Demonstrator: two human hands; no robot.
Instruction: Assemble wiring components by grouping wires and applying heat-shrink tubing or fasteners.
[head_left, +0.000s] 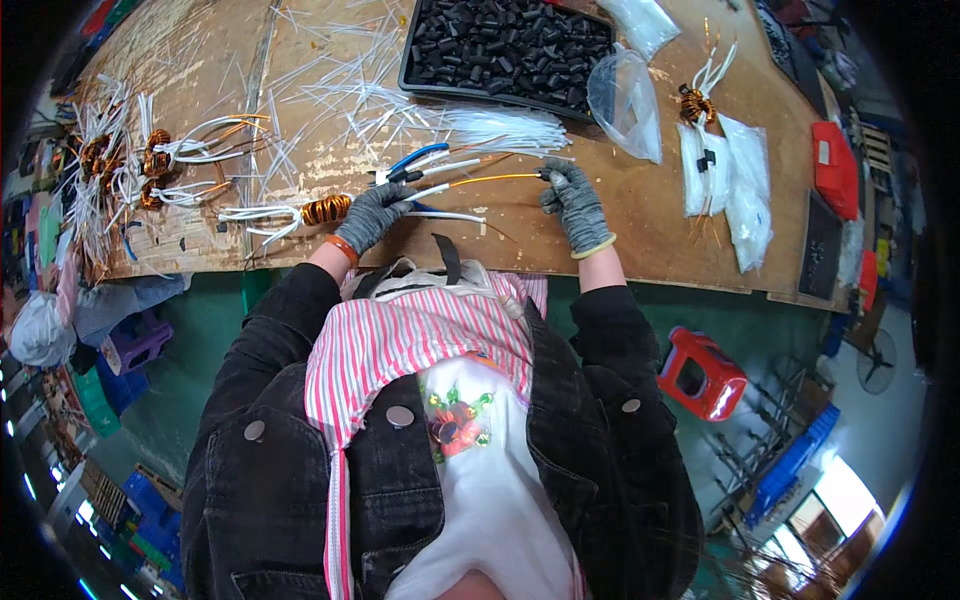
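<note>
Your left hand [375, 218], in a grey glove, is closed around a bunch of leads [430, 192], white-sleeved and blue, just beside a copper-wound coil [327, 209]. Your right hand [575, 210], gloved alike, has its fingertips drawn together on the far end of an orange wire [497, 179], which stretches between your two hands; something dark shows at that tip, too small to tell apart from the glove.

Beyond your hands, a black tray [505, 103] holds a heap of small black pieces [510, 45]. Touching its right side is a clear plastic bag [627, 105]; a filled bag [746, 192] lies toward the workbench's [660, 235] right end, its contents whitish.

The coil lies near the workbench's near edge, against the left side of your left hand, its other white leads pointing toward the left end, where more coils [155, 165] lie.
</note>
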